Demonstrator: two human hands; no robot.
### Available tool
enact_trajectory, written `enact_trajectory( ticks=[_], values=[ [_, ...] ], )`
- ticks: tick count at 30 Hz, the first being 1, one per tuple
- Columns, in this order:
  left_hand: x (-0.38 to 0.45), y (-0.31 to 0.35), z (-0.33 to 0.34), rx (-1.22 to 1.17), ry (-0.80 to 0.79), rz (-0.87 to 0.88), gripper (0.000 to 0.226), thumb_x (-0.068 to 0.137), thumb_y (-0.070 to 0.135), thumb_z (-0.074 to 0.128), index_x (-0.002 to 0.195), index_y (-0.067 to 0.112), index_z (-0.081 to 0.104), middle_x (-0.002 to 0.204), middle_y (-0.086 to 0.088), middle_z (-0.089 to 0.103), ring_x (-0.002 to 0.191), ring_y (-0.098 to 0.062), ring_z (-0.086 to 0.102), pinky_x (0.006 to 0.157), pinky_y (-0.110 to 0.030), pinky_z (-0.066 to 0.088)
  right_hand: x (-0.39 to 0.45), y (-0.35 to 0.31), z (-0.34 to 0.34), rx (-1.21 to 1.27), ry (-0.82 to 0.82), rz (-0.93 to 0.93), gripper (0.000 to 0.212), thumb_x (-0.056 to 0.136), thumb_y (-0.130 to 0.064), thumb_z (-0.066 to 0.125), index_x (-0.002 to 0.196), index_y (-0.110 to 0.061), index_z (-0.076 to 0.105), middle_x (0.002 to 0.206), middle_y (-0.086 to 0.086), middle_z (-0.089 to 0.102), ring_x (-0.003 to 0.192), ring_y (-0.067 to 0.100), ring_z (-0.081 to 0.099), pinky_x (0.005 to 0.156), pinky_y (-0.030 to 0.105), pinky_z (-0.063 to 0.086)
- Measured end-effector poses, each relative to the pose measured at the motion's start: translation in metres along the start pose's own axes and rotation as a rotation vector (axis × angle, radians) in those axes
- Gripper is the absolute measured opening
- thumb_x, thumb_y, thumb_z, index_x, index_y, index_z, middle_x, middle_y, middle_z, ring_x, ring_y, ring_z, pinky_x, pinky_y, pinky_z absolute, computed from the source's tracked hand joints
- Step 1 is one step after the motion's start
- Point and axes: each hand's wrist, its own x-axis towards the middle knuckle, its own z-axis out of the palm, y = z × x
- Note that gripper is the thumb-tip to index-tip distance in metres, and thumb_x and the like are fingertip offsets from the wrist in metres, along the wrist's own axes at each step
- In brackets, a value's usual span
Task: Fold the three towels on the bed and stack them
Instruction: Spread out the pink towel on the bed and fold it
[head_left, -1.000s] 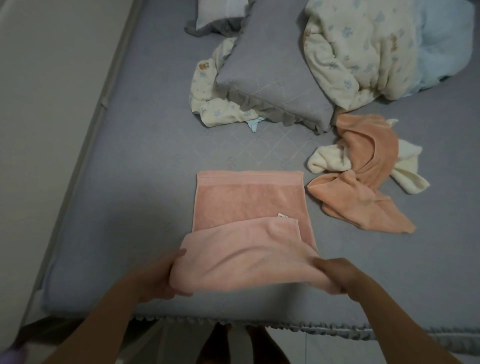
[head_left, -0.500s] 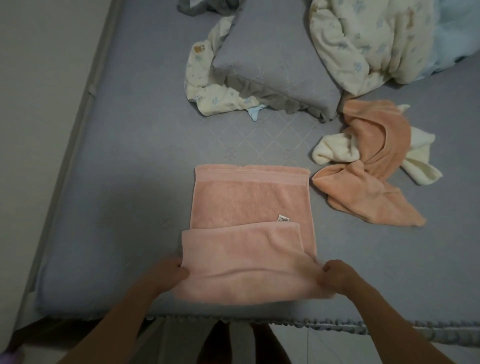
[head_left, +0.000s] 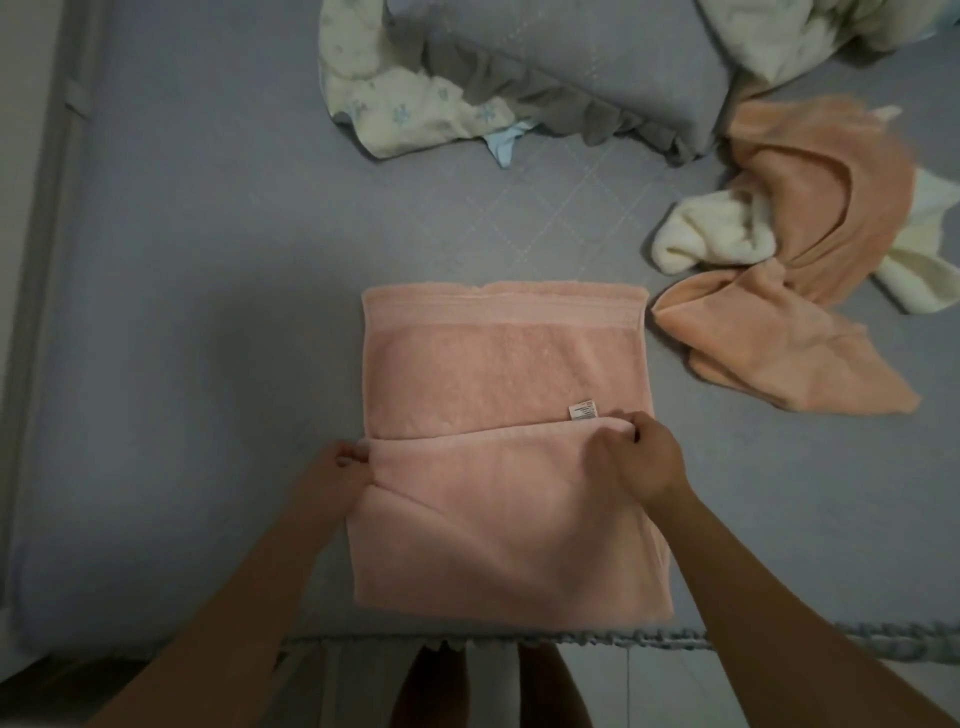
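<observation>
Both hands, left hand (head_left: 340, 467) and right hand (head_left: 636, 452), pinch the pink towel (head_left: 498, 374), its near flap now carried halfway over at the bed's (head_left: 208, 312) near edge; two towels remain unfolded.

Pink towel (head_left: 498, 374) at centre; orange towel (head_left: 810, 218) and cream towel (head_left: 711, 239) at right; grey quilted bed (head_left: 208, 260); cream, blue-flowered blanket (head_left: 395, 104) at top.

A half-folded towel (head_left: 498, 374) lies at the bed's (head_left: 208, 260) near edge, two crumpled towels (head_left: 810, 270) to its right, a pillow (head_left: 582, 67) behind.
</observation>
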Motion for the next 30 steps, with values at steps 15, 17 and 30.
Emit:
enact_trajectory(
  ticks=[15, 17, 30],
  values=[
    [0.075, 0.136, -0.003, 0.015, 0.114, 0.313, 0.03, 0.092, 0.018, 0.061, 0.121, 0.016, 0.058, 0.105, -0.012, 0.066, 0.101, -0.028, 0.062, 0.088, -0.04, 0.052, 0.109, -0.074, -0.033, -0.075, 0.138, -0.083, 0.045, 0.084, -0.022, 0.07, 0.117, 0.004, 0.056, 0.104, 0.02, 0.066, 0.103, 0.033, 0.062, 0.085, 0.041, 0.047],
    [0.075, 0.127, 0.002, 0.087, 0.182, 0.32, 0.037, 0.091, 0.027, 0.063, 0.122, 0.007, 0.059, 0.114, -0.016, 0.065, 0.107, -0.028, 0.061, 0.094, -0.046, 0.05, 0.095, -0.057, -0.02, -0.103, 0.167, -0.067, 0.022, 0.081, -0.021, 0.069, 0.083, -0.003, 0.057, 0.082, 0.013, 0.063, 0.086, 0.03, 0.063, 0.069, 0.038, 0.047],
    [0.096, 0.16, -0.014, -0.342, -0.31, 0.2, 0.041, 0.096, 0.044, 0.054, 0.116, 0.011, 0.067, 0.112, -0.002, 0.073, 0.097, -0.012, 0.07, 0.08, -0.027, 0.057, 0.105, -0.069, -0.033, 0.291, 0.09, 0.044, 0.02, 0.09, -0.036, 0.058, 0.09, -0.017, 0.065, 0.077, -0.007, 0.062, 0.07, 0.011, 0.058, 0.063, 0.028, 0.047]
  ],
)
